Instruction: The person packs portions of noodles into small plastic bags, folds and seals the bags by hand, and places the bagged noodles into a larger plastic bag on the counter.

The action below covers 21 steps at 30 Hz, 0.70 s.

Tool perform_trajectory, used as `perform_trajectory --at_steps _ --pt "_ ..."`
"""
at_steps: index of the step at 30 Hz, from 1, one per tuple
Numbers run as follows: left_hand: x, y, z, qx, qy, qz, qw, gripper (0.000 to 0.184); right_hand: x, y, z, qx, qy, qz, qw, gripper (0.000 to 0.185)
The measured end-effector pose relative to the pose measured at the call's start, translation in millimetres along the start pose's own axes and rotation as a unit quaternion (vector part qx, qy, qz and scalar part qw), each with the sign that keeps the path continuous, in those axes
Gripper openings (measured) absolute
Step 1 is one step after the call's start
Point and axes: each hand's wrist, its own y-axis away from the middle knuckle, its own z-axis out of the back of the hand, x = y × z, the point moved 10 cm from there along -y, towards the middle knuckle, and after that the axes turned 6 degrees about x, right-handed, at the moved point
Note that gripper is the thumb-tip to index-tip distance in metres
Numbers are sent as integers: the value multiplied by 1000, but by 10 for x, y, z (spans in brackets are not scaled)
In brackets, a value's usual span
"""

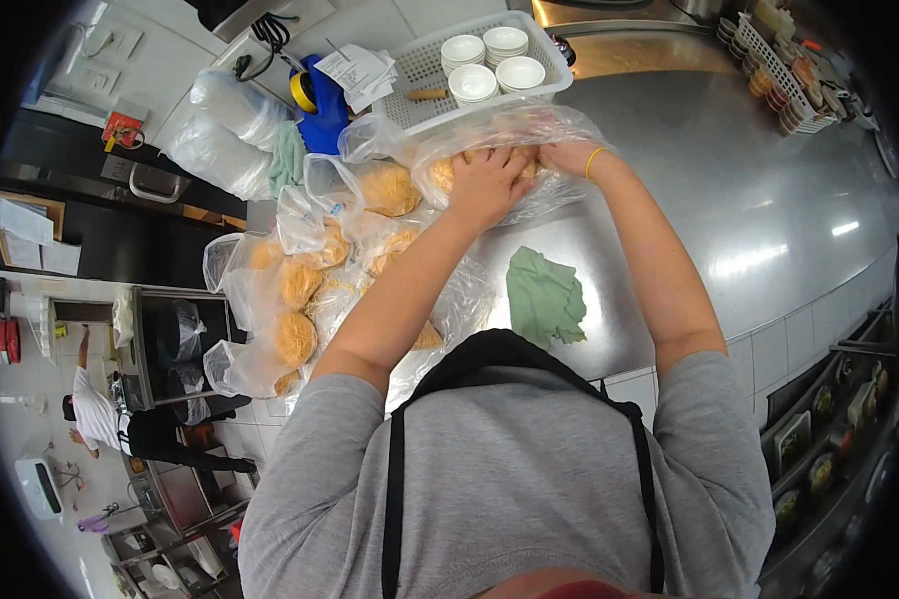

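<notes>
A large clear plastic bag (569, 125) lies open on the steel counter, with orange-yellow shredded food (442, 176) in it. My left hand (491, 185) rests on the food with its fingers spread. At the bag's right side is my right hand (567, 158), a yellow band at the wrist; its fingertips are hidden among plastic and food. Several smaller bags of the same shreds (388, 190) sit to the left, some with loose twisted tops. Clear plastic sheeting (459, 299) and scattered shreds lie below them. Nearer my body is a crumpled green cloth (546, 298).
Behind the bag, a white perforated basket (400, 108) holds stacked white bowls (496, 68). A blue tape dispenser (322, 105) and paper slips (355, 75) stand beside it. Another basket (784, 75) is at the far right. A person (100, 414) works at the far left.
</notes>
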Motion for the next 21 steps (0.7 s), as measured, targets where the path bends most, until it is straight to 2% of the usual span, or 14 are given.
perform_trajectory --at_steps 1,2,4,6,8,9,10,11,12,13,15,16,18,21 --pt "18 -12 -59 27 1 12 1000 46 122 -2 -5 -6 66 78 995 32" --pt "32 -4 -116 56 3 23 998 47 96 -18 -32 -7 67 79 995 32" --pt "62 -33 -146 48 14 18 999 50 61 -3 114 31 -6 -73 997 34" --pt "181 -103 -105 39 25 18 999 53 56 -29 86 54 1 -86 995 37" --pt "284 -96 -274 212 249 9 945 61 154 20 96 80 9 -98 992 39" --pt "229 -40 15 253 331 3 909 67 389 143 90 157 -2 -68 985 39" --pt "258 100 126 247 334 5 910 67 627 285 106 232 -13 -38 972 39" --pt "218 227 339 189 196 -55 961 61 796 409 227 233 -8 -37 972 39" --pt "169 354 506 128 53 -111 984 55 957 549 316 244 121 -26 962 35" --pt "244 433 514 127 57 -107 984 55 1044 591 349 251 185 -20 950 33" --pt "397 541 338 197 -86 -127 968 41 1102 558 427 258 353 -17 899 30" --pt "467 550 352 197 -83 -129 968 41 1043 474 468 257 454 -23 852 28" --pt "765 416 477 167 33 -42 985 38 841 222 704 192 342 -113 913 26" --pt "1025 267 609 211 42 0 977 34 951 70 906 154 355 -62 920 25"
